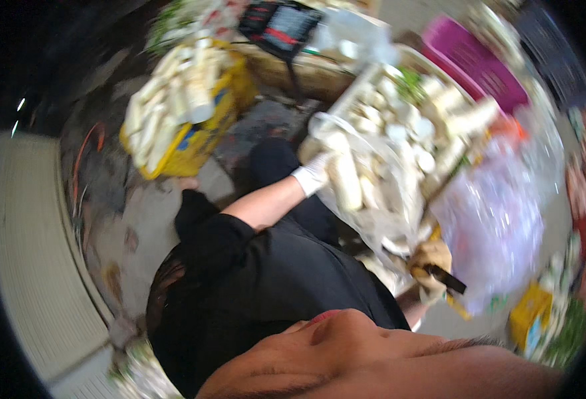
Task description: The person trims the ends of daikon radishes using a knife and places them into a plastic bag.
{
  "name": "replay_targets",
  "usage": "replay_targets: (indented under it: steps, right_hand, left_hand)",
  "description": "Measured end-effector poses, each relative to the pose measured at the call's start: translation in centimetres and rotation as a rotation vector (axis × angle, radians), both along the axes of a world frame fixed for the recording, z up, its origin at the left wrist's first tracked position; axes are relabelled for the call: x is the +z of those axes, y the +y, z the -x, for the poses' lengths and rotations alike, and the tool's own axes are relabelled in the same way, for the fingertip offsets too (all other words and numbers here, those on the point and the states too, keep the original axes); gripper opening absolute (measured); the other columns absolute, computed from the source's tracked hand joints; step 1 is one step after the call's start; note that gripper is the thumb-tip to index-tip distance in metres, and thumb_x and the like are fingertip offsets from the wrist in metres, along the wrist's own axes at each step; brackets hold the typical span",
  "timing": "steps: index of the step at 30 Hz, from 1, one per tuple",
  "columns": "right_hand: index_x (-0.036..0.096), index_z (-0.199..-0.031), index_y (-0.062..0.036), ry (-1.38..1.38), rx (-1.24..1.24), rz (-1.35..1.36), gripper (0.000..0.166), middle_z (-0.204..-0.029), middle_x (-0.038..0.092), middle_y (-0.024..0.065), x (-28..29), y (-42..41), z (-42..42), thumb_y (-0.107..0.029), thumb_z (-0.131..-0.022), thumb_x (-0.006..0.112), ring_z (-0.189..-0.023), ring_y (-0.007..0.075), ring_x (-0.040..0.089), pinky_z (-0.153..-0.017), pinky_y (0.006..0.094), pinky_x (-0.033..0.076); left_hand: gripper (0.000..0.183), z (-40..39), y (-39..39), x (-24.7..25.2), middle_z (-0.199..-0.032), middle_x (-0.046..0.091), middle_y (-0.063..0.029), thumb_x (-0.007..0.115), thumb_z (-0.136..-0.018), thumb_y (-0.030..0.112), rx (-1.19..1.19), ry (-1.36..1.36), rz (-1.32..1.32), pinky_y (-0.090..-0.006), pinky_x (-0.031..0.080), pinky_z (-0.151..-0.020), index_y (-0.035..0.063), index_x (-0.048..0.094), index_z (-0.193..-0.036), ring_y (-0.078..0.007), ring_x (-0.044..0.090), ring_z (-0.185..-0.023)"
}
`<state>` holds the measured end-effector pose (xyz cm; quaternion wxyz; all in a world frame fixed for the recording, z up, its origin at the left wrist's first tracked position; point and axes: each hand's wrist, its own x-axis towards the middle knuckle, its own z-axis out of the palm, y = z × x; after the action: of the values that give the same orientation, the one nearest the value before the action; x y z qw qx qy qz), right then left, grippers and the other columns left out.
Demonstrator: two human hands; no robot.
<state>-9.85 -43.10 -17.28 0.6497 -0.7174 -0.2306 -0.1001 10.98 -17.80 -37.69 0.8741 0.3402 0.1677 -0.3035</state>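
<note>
My left hand (317, 172), in a white glove, is at the left side of an open clear plastic bag (393, 194). Its fingers touch a thick, pale peeled vegetable (345, 182), but blur hides whether they close on it. More pale pieces lie inside the bag. Lower right, by the bag's near edge, my right hand (430, 264) wears a tan glove and is shut on the dark handle (447, 279) of a tool, perhaps a knife. Beyond the bag, a white crate (355, 90) holds many white vegetables (398, 112) and some green leaves (411, 85).
A yellow crate (183, 154) heaped with long pale vegetables stands at left. Behind the white crate is a magenta basket (477, 60). A bulging translucent bag (487, 224) sits at right, with a smaller yellow container (530, 314) beyond. A black bag (280, 30) lies at top.
</note>
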Motion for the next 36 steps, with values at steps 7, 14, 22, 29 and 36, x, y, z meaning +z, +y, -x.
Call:
replay_targets:
  steps: [7,14,22,29,36]
  right_hand:
    - [0.060,-0.062,0.0008,0.268,0.085,-0.051,0.034,-0.057,0.060,0.0113,-0.8,0.8,-2.5,-0.028,-0.070,0.076,-0.048,0.0219,0.056,-0.046,0.0295,0.042]
    - [0.060,-0.063,0.0019,0.569,-0.060,0.123,0.011,-0.059,0.061,0.0090,0.6,3.4,-5.6,-0.007,-0.065,0.064,-0.051,0.0166,0.054,-0.051,0.0285,0.043]
    - [0.062,-0.077,-0.0007,0.719,-0.602,0.024,0.008,-0.067,0.054,-0.0003,1.1,4.5,-3.7,0.002,-0.069,0.063,-0.061,0.0093,0.050,-0.056,0.0232,0.039]
    - [0.058,-0.072,-0.0018,0.644,-0.651,-0.117,0.011,-0.068,0.052,0.0009,4.3,4.2,-4.0,-0.003,-0.071,0.069,-0.063,0.0095,0.048,-0.059,0.0254,0.038]
    - [0.045,-0.054,-0.0025,0.383,-0.657,-0.251,0.024,-0.063,0.054,0.0100,3.3,2.1,-0.5,0.003,-0.068,0.064,-0.056,0.0162,0.048,-0.054,0.0297,0.038]
  left_hand:
    - [0.078,-0.8,12.0,11.8,-0.118,0.062,-0.0237,0.075,-0.072,0.034,-0.122,-0.272,0.331,-0.0490,0.047,-0.101,-0.0034,0.046,-0.134,-0.0364,0.062,-0.110]
    - [0.050,-12.2,34.1,14.0,-0.100,0.065,-0.0130,0.075,-0.082,0.033,0.514,-0.077,-0.555,-0.0396,0.055,-0.080,0.0062,0.058,-0.121,-0.0273,0.064,-0.088]
    - [0.113,-30.4,50.5,6.7,-0.146,0.044,-0.0227,0.065,-0.067,0.075,-0.093,0.099,-2.205,-0.0450,0.041,-0.107,-0.0021,0.039,-0.145,-0.0349,0.049,-0.131]
    - [0.063,-26.1,53.8,2.1,-0.116,0.066,-0.0230,0.054,-0.088,0.056,-0.123,-0.172,-2.423,-0.0470,0.047,-0.094,0.0012,0.067,-0.116,-0.0365,0.063,-0.106]
    - [0.010,-9.1,15.8,18.0,-0.085,0.068,-0.0124,0.063,-0.089,0.011,-0.509,-1.839,-0.982,-0.0370,0.053,-0.071,0.0056,0.071,-0.091,-0.0296,0.064,-0.075]
